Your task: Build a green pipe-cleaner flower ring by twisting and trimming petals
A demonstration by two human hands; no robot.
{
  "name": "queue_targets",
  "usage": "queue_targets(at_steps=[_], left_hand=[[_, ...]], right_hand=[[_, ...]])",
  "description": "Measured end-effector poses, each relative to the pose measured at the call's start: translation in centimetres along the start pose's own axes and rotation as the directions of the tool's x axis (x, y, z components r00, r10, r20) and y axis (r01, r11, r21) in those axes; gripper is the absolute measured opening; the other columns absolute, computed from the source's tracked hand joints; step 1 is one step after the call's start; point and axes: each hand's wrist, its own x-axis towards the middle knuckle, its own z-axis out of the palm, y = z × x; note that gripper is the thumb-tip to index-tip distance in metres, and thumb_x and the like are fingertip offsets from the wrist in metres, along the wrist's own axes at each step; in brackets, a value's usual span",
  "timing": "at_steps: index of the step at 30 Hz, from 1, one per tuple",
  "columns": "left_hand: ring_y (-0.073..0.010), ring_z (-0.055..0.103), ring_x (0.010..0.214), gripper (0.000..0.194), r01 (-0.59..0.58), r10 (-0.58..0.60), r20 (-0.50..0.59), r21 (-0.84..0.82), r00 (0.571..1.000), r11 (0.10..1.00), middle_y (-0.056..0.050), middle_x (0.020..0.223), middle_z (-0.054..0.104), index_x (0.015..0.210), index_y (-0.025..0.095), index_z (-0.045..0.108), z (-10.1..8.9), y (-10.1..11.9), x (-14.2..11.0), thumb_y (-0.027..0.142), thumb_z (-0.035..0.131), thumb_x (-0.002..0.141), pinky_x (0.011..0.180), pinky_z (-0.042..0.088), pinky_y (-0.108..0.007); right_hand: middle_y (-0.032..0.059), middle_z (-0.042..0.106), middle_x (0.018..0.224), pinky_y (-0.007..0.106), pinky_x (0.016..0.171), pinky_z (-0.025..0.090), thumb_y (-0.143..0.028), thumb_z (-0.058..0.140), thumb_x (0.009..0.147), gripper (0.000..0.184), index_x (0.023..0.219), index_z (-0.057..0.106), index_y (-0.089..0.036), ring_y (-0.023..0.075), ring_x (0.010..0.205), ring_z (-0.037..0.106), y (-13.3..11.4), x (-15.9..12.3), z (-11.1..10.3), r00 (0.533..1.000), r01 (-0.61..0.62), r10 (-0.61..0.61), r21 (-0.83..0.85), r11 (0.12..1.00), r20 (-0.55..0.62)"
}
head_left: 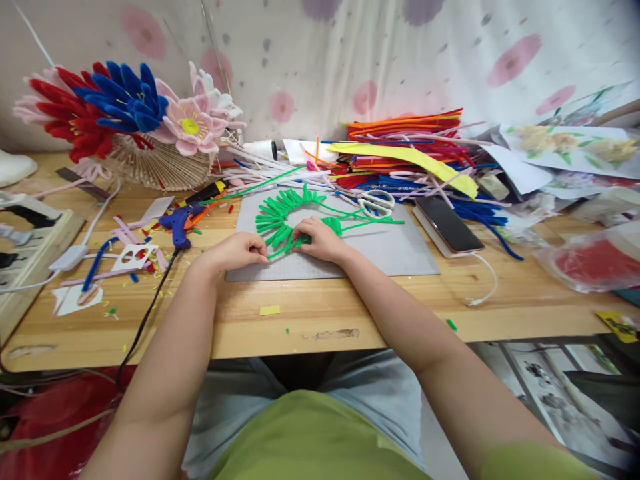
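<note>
A curved piece made of green pipe cleaners (274,217), looped into many finger-like leaves, lies on a grey cutting mat (390,257). My left hand (249,251) pinches the end of a green stem at the piece's lower left, near the mat's front edge. With curled fingers, my right hand (320,239) grips the lower middle of the piece and hides part of it. Loose green pipe cleaner ends stick out to the right, close to a pair of white-handled scissors (376,204).
Bundled coloured pipe cleaners (410,143) lie at the back, under a yellow strip (410,160). A blue glue gun (180,223) with a cable lies left. Fuzzy flowers (130,100) stand at the back left. A phone (447,225) lies right of the mat.
</note>
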Motion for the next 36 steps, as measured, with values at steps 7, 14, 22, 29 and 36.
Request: queue_targets(at_steps=[7,14,22,29,36], left_hand=[[-0.0115,0.047,0.059,0.021,0.04,-0.039,-0.066,0.006,0.997,0.999,0.002,0.059,0.056,0.065,0.017,0.061,-0.1,-0.1,-0.2,0.039,0.06,0.065,0.057,0.036,-0.022],[-0.0116,0.048,0.059,0.019,0.025,-0.024,-0.121,0.008,0.992,1.0,0.002,0.058,0.056,0.064,0.017,0.062,-0.1,-0.7,-0.2,0.036,0.061,0.065,0.056,0.036,-0.022],[-0.0135,0.053,0.065,0.018,0.226,-0.048,-0.655,0.19,0.754,0.955,-0.002,0.084,0.06,0.084,0.02,0.063,1.1,1.9,-0.1,0.022,0.056,0.068,0.061,0.039,-0.026],[-0.0173,0.059,0.08,0.036,0.075,-0.013,-0.546,0.091,0.838,0.993,-0.006,0.104,0.059,0.106,0.02,0.049,5.6,5.6,3.0,0.019,0.055,0.071,0.071,0.045,-0.029],[-0.0132,0.058,0.066,0.032,0.062,-0.076,-0.413,-0.048,0.908,0.997,-0.002,0.089,0.063,0.097,0.018,0.051,5.4,4.4,3.3,0.02,0.062,0.066,0.062,0.044,-0.026]], right_hand=[[0.0052,0.06,0.092,0.034,0.087,0.036,-0.042,0.065,0.076,0.026,0.086,0.06,-0.018,0.0196,0.093,0.051,-0.1,-0.2,-0.6,0.996,0.062,-0.066,0.063,0.996,0.059],[0.0045,0.058,0.094,0.03,0.079,0.038,-0.037,0.076,0.064,0.039,0.093,0.058,-0.018,0.018,0.088,0.05,0.1,-0.5,-1.1,0.999,0.022,-0.026,0.109,0.994,0.035],[0.002,0.059,0.075,0.028,0.073,0.037,-0.028,0.072,0.07,0.021,0.084,0.059,-0.018,0.0181,0.082,0.047,-0.1,-0.2,-0.1,0.999,-0.049,0.049,0.081,0.996,0.006],[0.0042,0.063,0.084,0.032,0.08,0.037,-0.016,0.062,0.072,0.014,0.086,0.06,-0.017,0.0197,0.086,0.048,-0.1,0.0,0.3,0.999,-0.039,0.04,0.038,0.999,-0.027],[0.004,0.061,0.087,0.031,0.08,0.037,-0.015,0.059,0.071,0.024,0.094,0.057,-0.017,0.0191,0.088,0.048,-0.8,-0.8,-1.0,0.998,-0.054,0.051,0.065,0.996,0.045]])
